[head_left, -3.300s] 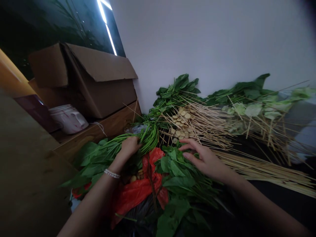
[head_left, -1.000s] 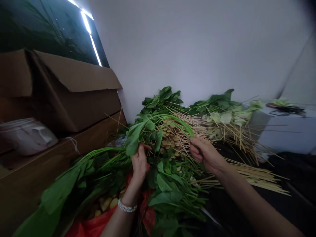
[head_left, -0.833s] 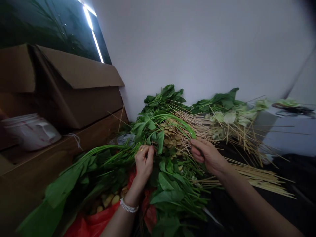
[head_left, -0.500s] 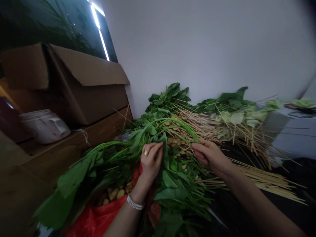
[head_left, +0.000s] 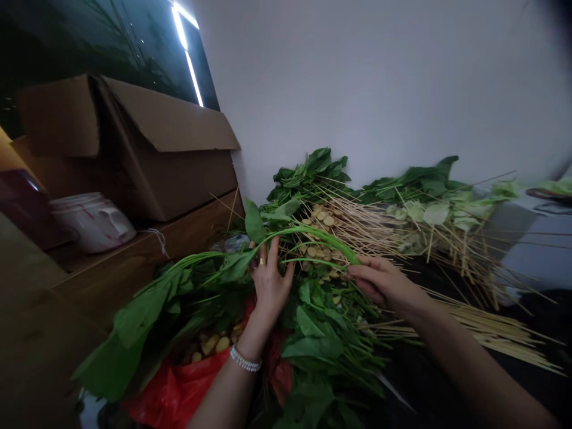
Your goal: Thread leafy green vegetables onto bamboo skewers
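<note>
My right hand (head_left: pixel 379 283) pinches the thick end of a leafy green stalk (head_left: pixel 330 239), which arches left toward its leaves. My left hand (head_left: pixel 270 280), with a ring and a beaded bracelet, has its fingers spread among the leaves at the far end of that stalk. Under and beside my left wrist lies a heap of leafy greens (head_left: pixel 313 342). More long-stemmed greens (head_left: pixel 143 307) lie to the left. A red plastic bag (head_left: pixel 179 381) with round potato-like slices (head_left: pixel 217 344) sits below my left forearm.
Skewers threaded with slices (head_left: pixel 353 223) lie in a pile behind my hands. Bare wooden sticks (head_left: pixel 487 330) lie at right, near skewered pale cabbage leaves (head_left: pixel 447 214). On a wooden ledge at left stand a white mug (head_left: pixel 93 223) and an open cardboard box (head_left: pixel 179 179). A wall rises behind.
My left hand has gone from closed fingers on a leaf to spread fingers, a little farther forward among the leaves. My right hand still holds the stalk's end.
</note>
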